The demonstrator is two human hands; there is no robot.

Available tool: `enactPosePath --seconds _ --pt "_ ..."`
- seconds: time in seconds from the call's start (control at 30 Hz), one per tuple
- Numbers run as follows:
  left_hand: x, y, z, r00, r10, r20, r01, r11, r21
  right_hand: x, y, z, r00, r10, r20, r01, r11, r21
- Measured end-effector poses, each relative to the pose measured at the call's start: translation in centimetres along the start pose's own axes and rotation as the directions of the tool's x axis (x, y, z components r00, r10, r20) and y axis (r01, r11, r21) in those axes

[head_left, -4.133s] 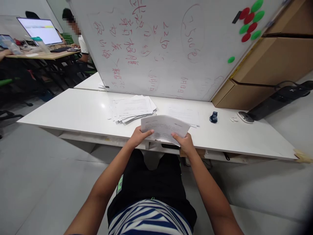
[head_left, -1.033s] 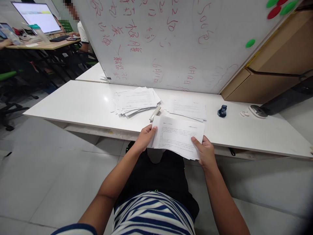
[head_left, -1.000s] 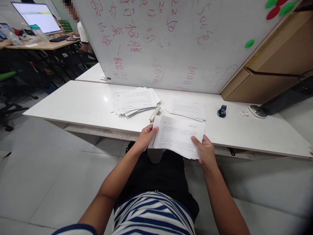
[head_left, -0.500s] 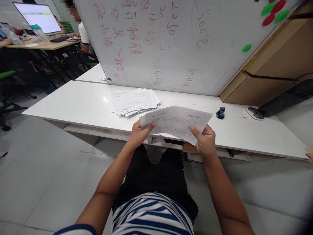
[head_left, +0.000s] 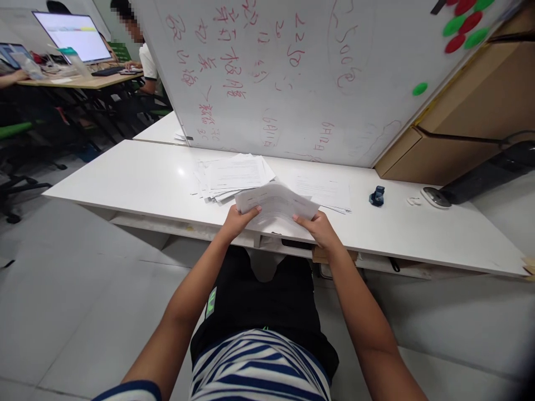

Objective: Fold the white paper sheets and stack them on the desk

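Printed paper [head_left: 276, 201] is held between my two hands over the desk's front edge, arched upward in the middle. My left hand [head_left: 239, 221] is closed on its left end, thumb on top. At the right end, my right hand [head_left: 321, 228] pinches it, also with the thumb above. Whether it is one sheet or several I cannot tell. Behind it on the left lies a messy pile of printed papers [head_left: 238, 174]. To the right, a flatter set of printed sheets [head_left: 326, 191] lies on the white desk [head_left: 125, 172].
A whiteboard [head_left: 292, 78] with red writing and round magnets stands along the desk's back. At the right are a small dark blue object [head_left: 377, 196], a mouse [head_left: 435, 196] and cardboard boxes [head_left: 455, 100]. A person [head_left: 147, 64] sits near a monitor [head_left: 73, 36] at the far left.
My right hand has moved left, toward my left hand. The held paper has gone from nearly flat to strongly arched, uncovering the sheets on the right of the desk.
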State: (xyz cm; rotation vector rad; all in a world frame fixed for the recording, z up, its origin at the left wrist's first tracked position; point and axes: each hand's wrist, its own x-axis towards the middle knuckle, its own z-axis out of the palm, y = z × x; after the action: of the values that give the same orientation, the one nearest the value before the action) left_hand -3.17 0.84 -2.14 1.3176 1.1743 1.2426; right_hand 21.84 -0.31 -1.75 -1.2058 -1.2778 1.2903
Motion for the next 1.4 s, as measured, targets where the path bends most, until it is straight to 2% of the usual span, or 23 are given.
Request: enactPosePath --seconds 0.1,0.2,0.3,0.43,0.57,0.7,0.77,0.87,0.97,1.07,1.13,1.17,1.2,1.27,1.33,1.4 --pt "0.1 -0.1 0.1 1.000 0.015 0.013 -0.015 1.000 -0.008 -0.1 0.1 -0.2 1.000 -0.022 0.020 0.021 0.999 0.025" --pt "0.1 -0.3 0.1 0.999 0.012 0.032 -0.012 1.000 -0.023 0.2 0.4 -0.3 0.996 -0.078 -0.051 0.086 0.978 0.192" --pt "0.2 -0.4 0.0 0.998 -0.001 0.065 0.004 0.999 -0.043 0.4 0.5 -0.3 0.991 -0.125 -0.056 0.136 0.938 0.320" --pt "0.2 -0.4 -0.1 0.997 0.017 0.079 -0.011 0.998 -0.069 0.6 0.6 -0.5 0.992 -0.109 -0.056 0.122 0.937 0.326" --pt "-0.2 -0.3 0.2 0.995 0.025 0.099 -0.019 0.998 -0.057 0.6 0.8 -0.6 0.999 -0.037 0.011 0.033 0.966 0.256" --pt "-1.1 0.2 0.8 0.991 -0.008 0.135 0.010 1.000 -0.012 0.0 0.3 -0.5 0.998 -0.047 0.043 0.039 0.984 0.176" --pt "-1.8 0.7 1.0 0.988 -0.023 0.152 0.025 1.000 -0.009 -0.6 0.0 -0.7 0.999 -0.041 0.031 0.039 0.998 0.056" --pt "-2.8 1.5 1.3 0.979 -0.061 0.194 0.063 0.998 -0.006 -2.3 0.0 -1.7 0.998 -0.022 -0.060 0.010 0.981 -0.193" --pt "-3.3 2.5 1.9 0.960 -0.088 0.266 0.077 0.996 0.051 -4.6 0.7 -3.5 0.985 -0.013 -0.172 -0.043 0.948 -0.315" --pt "-2.5 3.0 3.0 0.969 0.038 0.244 -0.074 0.988 0.139 -6.8 1.6 -5.2 0.934 -0.036 -0.356 -0.077 0.951 -0.298" --pt "-1.1 2.6 4.0 0.977 0.157 0.143 -0.196 0.926 0.322 -7.7 2.4 -5.9 0.868 -0.062 -0.493 -0.038 0.981 -0.191" --pt "-0.2 2.2 4.4 0.976 0.201 0.083 -0.217 0.864 0.454 -8.1 2.9 -6.1 0.842 -0.045 -0.538 -0.017 0.994 -0.109" --pt "0.7 1.7 4.8 0.973 0.228 0.033 -0.204 0.786 0.583 -8.3 3.5 -6.3 0.832 -0.004 -0.555 -0.009 1.000 -0.020" --pt "2.5 0.7 5.4 0.978 0.210 -0.018 -0.121 0.628 0.769 -8.9 4.7 -6.6 0.849 0.109 -0.517 -0.048 0.990 0.130" --pt "4.0 -0.2 5.3 0.992 0.127 0.009 -0.074 0.512 0.856 -9.6 5.8 -6.9 0.866 0.179 -0.466 -0.103 0.977 0.185" --pt "5.0 -0.5 4.6 0.992 0.066 0.109 -0.127 0.439 0.890 -10.5 6.6 -7.1 0.864 0.196 -0.463 -0.119 0.974 0.192"
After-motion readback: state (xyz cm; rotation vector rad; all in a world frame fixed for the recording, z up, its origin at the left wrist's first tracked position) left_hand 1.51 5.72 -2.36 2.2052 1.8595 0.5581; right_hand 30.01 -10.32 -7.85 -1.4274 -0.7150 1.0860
